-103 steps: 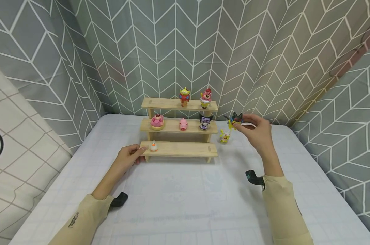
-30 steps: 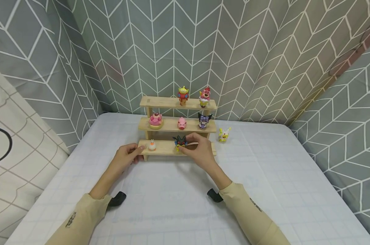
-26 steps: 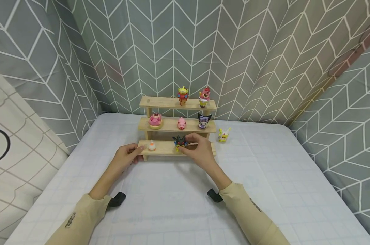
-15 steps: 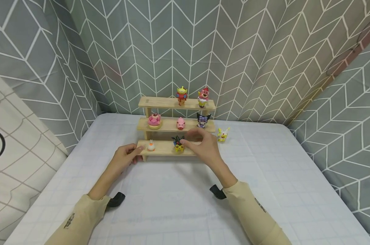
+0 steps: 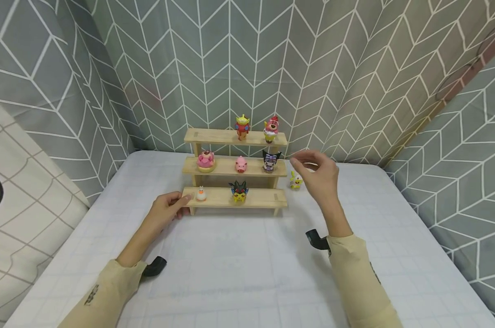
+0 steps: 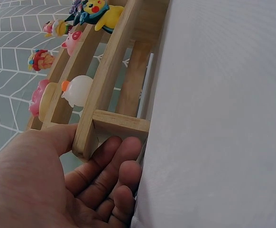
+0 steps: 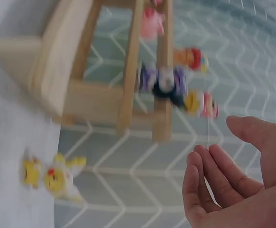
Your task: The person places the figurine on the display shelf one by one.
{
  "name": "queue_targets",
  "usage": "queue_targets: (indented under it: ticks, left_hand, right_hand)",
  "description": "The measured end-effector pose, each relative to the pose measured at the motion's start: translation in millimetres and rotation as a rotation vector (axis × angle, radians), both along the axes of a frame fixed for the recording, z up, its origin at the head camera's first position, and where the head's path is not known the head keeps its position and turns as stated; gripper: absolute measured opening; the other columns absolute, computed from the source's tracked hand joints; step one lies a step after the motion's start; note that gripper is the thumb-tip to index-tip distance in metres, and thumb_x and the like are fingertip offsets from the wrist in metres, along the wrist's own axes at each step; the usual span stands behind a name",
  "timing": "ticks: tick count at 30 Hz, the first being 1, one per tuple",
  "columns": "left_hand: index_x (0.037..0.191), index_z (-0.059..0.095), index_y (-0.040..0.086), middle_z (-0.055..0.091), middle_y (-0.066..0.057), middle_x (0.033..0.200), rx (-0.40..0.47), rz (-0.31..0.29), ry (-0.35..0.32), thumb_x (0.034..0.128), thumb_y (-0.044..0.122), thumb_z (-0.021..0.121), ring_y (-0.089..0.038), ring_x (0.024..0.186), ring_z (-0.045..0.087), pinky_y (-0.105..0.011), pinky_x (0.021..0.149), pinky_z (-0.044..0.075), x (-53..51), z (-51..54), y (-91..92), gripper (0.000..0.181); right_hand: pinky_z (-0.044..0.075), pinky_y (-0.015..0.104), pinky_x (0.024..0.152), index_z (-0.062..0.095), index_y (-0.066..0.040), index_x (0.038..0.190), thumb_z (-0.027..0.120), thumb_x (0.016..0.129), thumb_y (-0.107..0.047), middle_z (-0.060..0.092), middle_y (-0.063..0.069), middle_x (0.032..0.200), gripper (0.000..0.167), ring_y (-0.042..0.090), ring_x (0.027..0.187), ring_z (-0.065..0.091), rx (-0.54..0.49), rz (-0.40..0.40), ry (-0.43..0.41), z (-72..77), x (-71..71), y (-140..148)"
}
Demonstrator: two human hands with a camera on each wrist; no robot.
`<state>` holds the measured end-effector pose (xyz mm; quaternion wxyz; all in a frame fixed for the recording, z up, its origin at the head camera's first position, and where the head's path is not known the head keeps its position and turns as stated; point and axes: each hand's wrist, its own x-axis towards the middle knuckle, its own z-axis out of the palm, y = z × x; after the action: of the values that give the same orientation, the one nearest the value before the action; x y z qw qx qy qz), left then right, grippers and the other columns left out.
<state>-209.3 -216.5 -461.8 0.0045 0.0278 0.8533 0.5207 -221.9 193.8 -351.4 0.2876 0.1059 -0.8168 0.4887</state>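
Note:
In the head view a three-tier wooden display shelf [image 5: 260, 198] stands on the table. My left hand [image 5: 165, 210] grips the left end of its lowest step, thumb on top and fingers below. A white duck figurine [image 5: 201, 195] sits close to that thumb. Mid-step stands a yellow figurine with a dark, spiky hood [image 5: 239, 193]. My right hand [image 5: 319, 177] hovers right of the shelf, holding nothing, thumb apart from the bent fingers. Just beyond it, partly covered, a yellow-and-white figurine [image 5: 295, 181] stands on the table; the right wrist view shows this figurine [image 7: 55, 179] blurred.
The middle step bears a pink bear figurine [image 5: 206, 160], a pink pig [image 5: 241, 164] and a purple-and-black figurine [image 5: 270, 161]. On top stand a green-headed figurine in red [image 5: 242, 127] and a pink bear in a red hat [image 5: 271, 129]. Patterned curtain [image 5: 214, 68] hangs behind.
My right hand carried the dark-hooded figurine from the right onto the lowest step and let it go. It has since moved back right, towards the yellow-and-white figurine. The left hand keeps its place.

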Motion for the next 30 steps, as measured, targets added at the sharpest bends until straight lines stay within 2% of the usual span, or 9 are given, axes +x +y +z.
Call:
queue_targets:
  ticks: [3,7,13,18,24,30]
  left_hand:
    - [0.098,0.066,0.001,0.063,-0.003,0.072,0.002,0.001,-0.001,0.1059,0.043,0.064,-0.011,0.066,0.054,-0.025,0.057,0.042,1.0,2.2,0.1,0.043]
    - [0.098,0.066,0.002,0.063,-0.003,0.073,-0.010,0.002,-0.003,0.1062,0.044,0.062,-0.012,0.067,0.055,-0.025,0.059,0.044,1.1,1.9,-0.3,0.043]
    - [0.097,0.065,0.003,0.063,-0.001,0.072,-0.014,-0.001,0.001,0.1065,0.044,0.062,-0.013,0.068,0.055,-0.024,0.059,0.045,0.0,-0.1,-0.5,0.042]
    - [0.098,0.066,0.003,0.064,-0.002,0.073,-0.010,-0.004,-0.002,0.1067,0.044,0.062,-0.013,0.067,0.055,-0.024,0.059,0.044,-0.7,-1.1,-0.6,0.042]
    - [0.100,0.066,0.001,0.063,-0.003,0.074,0.004,-0.010,-0.011,0.1066,0.044,0.062,-0.013,0.068,0.055,-0.024,0.060,0.044,0.8,1.3,0.0,0.043]
    - [0.101,0.066,0.001,0.062,-0.002,0.074,0.012,-0.012,-0.017,0.1066,0.043,0.062,-0.013,0.069,0.054,-0.024,0.059,0.044,1.7,1.7,0.2,0.043]
  right_hand:
    - [0.056,0.019,0.092,0.076,-0.004,0.115,0.080,0.096,-0.022,0.078,0.011,0.111,0.026,0.005,0.101,0.072,0.000,-0.063,-0.014,0.2,-2.4,19.5]
    - [0.053,0.014,0.088,0.077,-0.005,0.115,0.080,0.096,-0.024,0.079,0.013,0.110,0.026,-0.009,0.095,0.067,-0.019,-0.107,-0.030,-0.6,-5.1,35.4]
    - [0.053,0.015,0.090,0.077,-0.005,0.115,0.080,0.096,-0.025,0.078,0.013,0.111,0.028,-0.008,0.094,0.065,-0.015,-0.138,-0.069,-8.1,-11.3,44.5]
    - [0.054,0.016,0.091,0.076,-0.005,0.117,0.079,0.097,-0.026,0.077,0.014,0.114,0.029,-0.008,0.094,0.065,-0.025,-0.141,-0.146,-24.9,-20.4,48.8]
    - [0.053,0.017,0.087,0.073,-0.005,0.122,0.079,0.097,-0.026,0.076,0.013,0.119,0.034,0.002,0.099,0.066,-0.035,-0.137,-0.273,-43.5,-27.6,55.3]
    - [0.052,0.024,0.091,0.069,-0.005,0.131,0.077,0.098,-0.029,0.073,0.015,0.128,0.042,0.010,0.107,0.068,-0.037,-0.099,-0.422,-57.3,-30.8,61.2]
